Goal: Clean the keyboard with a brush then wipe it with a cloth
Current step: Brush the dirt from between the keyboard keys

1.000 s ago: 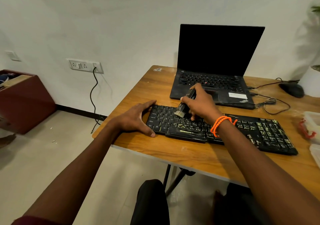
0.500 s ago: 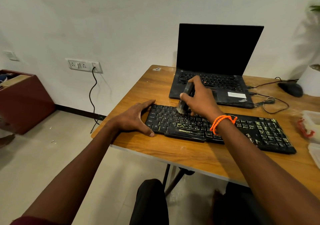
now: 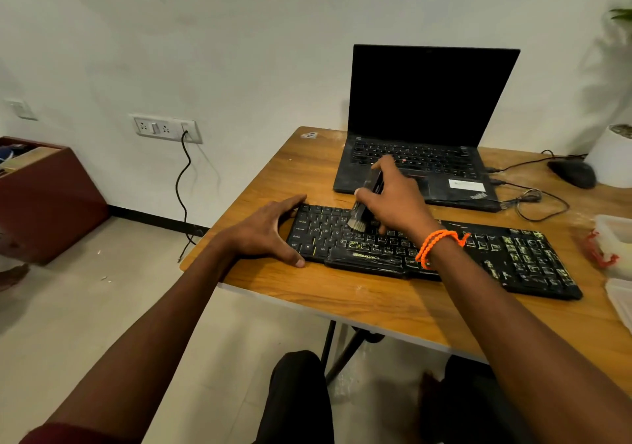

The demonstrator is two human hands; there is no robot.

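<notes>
The right hand point(image 3: 396, 200) is gripping the brush point(image 3: 364, 204), bristles down on the keyboard point(image 3: 513, 255) near the table's point(image 3: 342, 293) left front corner. The left hand point(image 3: 270, 231), fingers spread flat, is bracing the keyboard's left end, probably against sliding.

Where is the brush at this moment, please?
In the head view, the brush is in the right hand, its bristles on the left part of the keyboard, in front of the laptop.
</notes>
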